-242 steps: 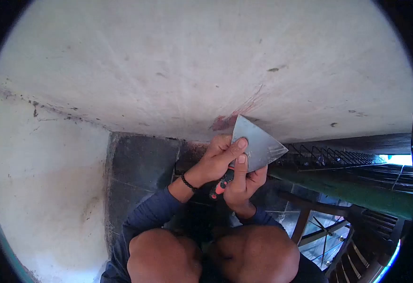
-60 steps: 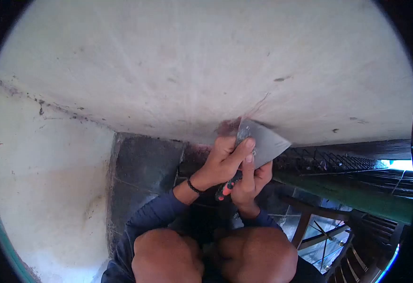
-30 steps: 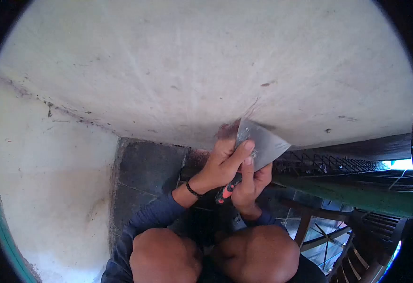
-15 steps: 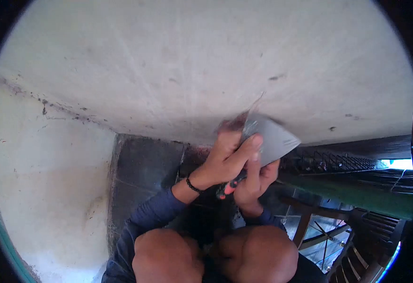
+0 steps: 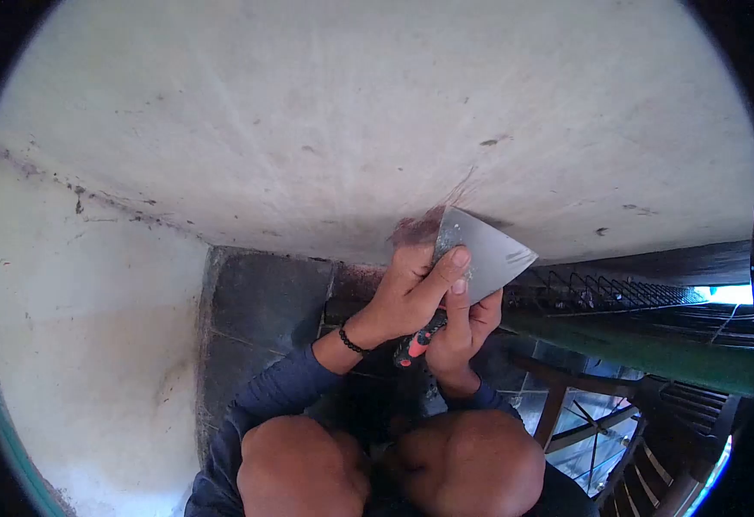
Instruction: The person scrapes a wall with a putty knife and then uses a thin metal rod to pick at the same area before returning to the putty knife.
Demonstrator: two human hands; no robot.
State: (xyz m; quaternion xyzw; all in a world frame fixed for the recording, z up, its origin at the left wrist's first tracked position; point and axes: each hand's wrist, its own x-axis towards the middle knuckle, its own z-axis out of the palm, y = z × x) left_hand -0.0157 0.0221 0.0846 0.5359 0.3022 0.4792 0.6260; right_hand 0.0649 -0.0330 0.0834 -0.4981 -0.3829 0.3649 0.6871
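Note:
A scraper with a wide grey metal blade [image 5: 485, 254] and a black and red handle is held against the pale wall [image 5: 351, 112]. My left hand [image 5: 416, 289], with a black bead bracelet at the wrist, grips the blade's left side, thumb on top. My right hand [image 5: 467, 332] pinches the blade's lower part, and the handle sticks out between the hands. One blade corner touches the wall beside a scraped reddish patch [image 5: 416, 228] with thin scratch lines above it.
Dark floor tiles [image 5: 265, 297] lie below the wall. At the right are a green beam [image 5: 653, 349], a black metal rack [image 5: 610, 293] and a dark slatted chair [image 5: 687, 414]. My bent knees are at the bottom.
The scraper and both hands have shifted slightly left and now look sharper. More of the reddish patch and scratches shows beside the blade.

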